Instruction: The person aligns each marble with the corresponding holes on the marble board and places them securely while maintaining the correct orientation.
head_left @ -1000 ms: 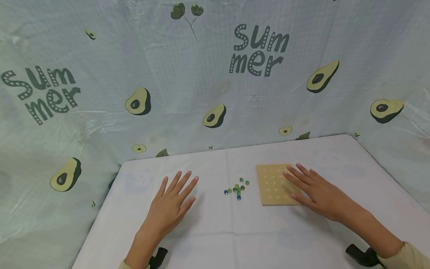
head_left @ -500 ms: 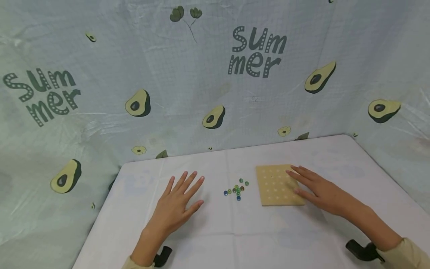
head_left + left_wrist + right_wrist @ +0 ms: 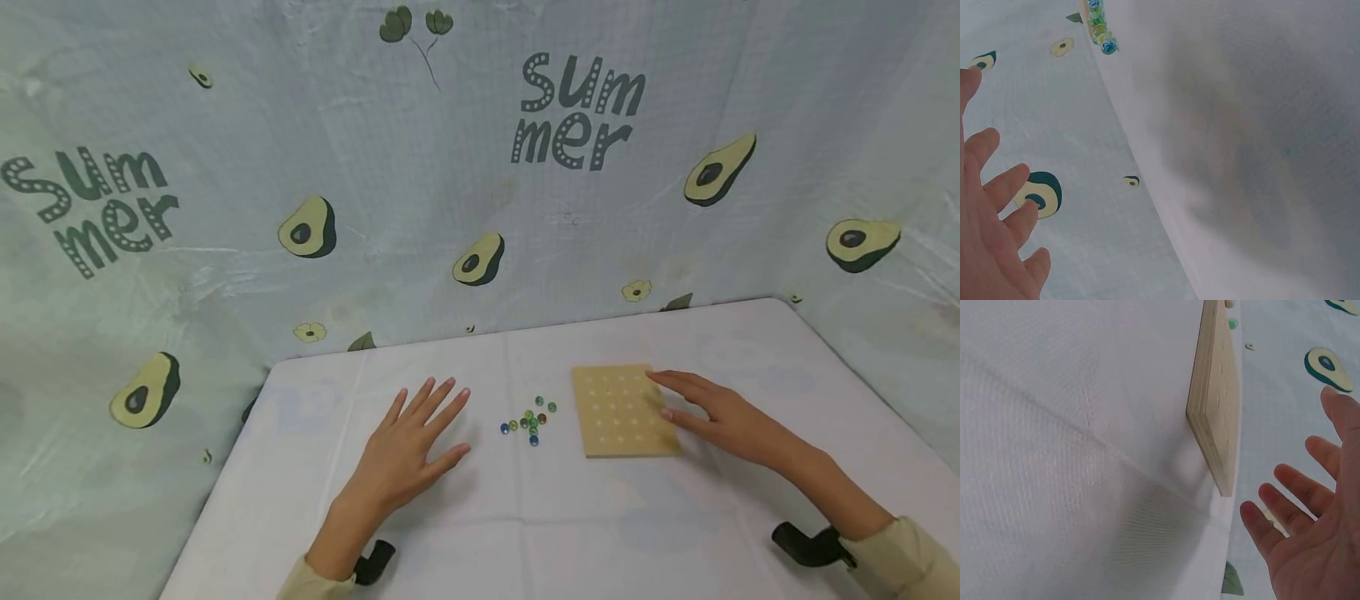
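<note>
Several small glass marbles (image 3: pixel 533 423) in green, blue, amber and yellowish tones lie in a loose cluster on the white table. To their right is a square light-wood board (image 3: pixel 617 412) with rows of shallow round hollows; the right wrist view shows its layered plywood edge (image 3: pixel 1200 387). My left hand (image 3: pixel 401 458) hovers left of the marbles, its fingers spread and holding nothing. Over the board's right edge hovers my right hand (image 3: pixel 731 425), fingers extended and nothing held. In the left wrist view a few marbles (image 3: pixel 1102 31) show at the top.
The table (image 3: pixel 465 550) is covered in white cloth with faint creases. Behind it and at both sides hangs a pale curtain (image 3: pixel 405 167) printed with avocados and lettering. A black curved piece (image 3: pixel 810 546) sits under the right wrist, another (image 3: pixel 373 562) under the left.
My left hand has drifted right toward the marbles. My right hand has drawn back a little to the right, uncovering more of the board. Marbles and board have stayed put.
</note>
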The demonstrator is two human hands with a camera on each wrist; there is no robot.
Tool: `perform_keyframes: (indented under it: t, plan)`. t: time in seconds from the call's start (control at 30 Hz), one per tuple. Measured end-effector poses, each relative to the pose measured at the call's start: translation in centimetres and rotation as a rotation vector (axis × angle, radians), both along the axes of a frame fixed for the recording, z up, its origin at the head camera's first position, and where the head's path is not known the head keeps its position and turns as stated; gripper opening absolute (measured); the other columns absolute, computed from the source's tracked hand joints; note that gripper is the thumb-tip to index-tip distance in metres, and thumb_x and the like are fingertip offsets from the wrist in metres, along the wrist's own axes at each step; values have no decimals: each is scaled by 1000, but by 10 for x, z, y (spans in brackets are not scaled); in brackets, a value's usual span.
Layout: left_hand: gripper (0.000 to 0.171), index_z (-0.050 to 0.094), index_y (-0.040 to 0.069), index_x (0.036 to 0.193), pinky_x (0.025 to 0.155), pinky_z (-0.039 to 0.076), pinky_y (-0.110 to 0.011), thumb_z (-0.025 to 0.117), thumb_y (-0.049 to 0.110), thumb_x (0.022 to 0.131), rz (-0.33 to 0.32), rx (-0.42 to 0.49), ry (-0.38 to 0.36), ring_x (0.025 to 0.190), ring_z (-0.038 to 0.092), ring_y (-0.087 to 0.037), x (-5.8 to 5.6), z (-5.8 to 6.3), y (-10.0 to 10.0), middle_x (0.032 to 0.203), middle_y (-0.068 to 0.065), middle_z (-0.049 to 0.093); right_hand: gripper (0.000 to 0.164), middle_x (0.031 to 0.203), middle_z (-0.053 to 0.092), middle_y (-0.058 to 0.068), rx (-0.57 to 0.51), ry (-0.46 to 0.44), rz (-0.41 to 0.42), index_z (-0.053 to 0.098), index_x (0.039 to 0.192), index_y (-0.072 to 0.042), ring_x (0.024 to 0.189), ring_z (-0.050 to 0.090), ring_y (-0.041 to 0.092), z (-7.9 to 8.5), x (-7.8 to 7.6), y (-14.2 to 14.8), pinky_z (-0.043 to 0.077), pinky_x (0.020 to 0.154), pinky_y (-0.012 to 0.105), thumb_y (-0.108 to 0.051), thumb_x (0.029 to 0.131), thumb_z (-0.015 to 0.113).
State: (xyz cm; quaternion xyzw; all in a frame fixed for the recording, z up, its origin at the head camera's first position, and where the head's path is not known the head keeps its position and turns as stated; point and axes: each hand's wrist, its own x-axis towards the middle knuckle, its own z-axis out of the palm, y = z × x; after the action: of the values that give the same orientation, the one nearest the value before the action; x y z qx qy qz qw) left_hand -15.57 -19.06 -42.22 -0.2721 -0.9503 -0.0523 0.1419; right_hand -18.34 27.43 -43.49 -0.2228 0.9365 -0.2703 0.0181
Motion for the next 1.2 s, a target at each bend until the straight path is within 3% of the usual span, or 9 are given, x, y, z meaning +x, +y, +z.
perform_keyframes:
  t: [0.2,0.37,0.5,0.73,1.0,1.2]
  plan:
    - [74,32,29,161,121,24,-56,57,59,98,-40,59,-48,153,27,-26,-2,2,3,165,0,31,60,146,53,19,-129,-63,-15,45,154,-11,125,58,38,-6,-9,1,53,97,50,-33,102,64]
    - [74,33,28,161,121,26,-55,60,56,98,-87,125,-90,152,29,-28,-5,3,6,165,-1,33,61,138,58,21,-166,-121,-72,45,154,-11,120,61,36,-13,-14,6,56,93,49,-35,102,65]
    - [74,35,27,160,120,28,-53,63,54,97,-112,205,-157,151,32,-29,-6,3,9,163,-1,37,61,137,58,20,-173,-158,-90,46,154,-13,120,60,35,-18,-17,9,56,90,45,-38,102,64]
    - [75,39,29,158,114,39,-52,69,52,94,-89,345,-299,147,38,-24,-7,1,15,160,3,41,61,130,63,9,-173,-175,-79,50,151,-15,118,60,27,-27,-19,11,53,93,25,-43,99,67]
    - [72,53,22,150,111,45,-44,79,46,87,-123,469,-350,137,52,-20,-22,-5,22,147,2,56,63,127,64,6,-124,-166,-103,56,147,-17,113,62,22,-32,-22,14,53,91,24,-49,95,69]
    - [67,61,17,143,101,53,-44,83,39,84,-157,526,-400,120,63,-25,-34,-10,24,137,-5,65,62,123,66,5,-113,-151,-116,61,143,-15,105,62,15,-32,-22,13,53,85,22,-47,92,74]
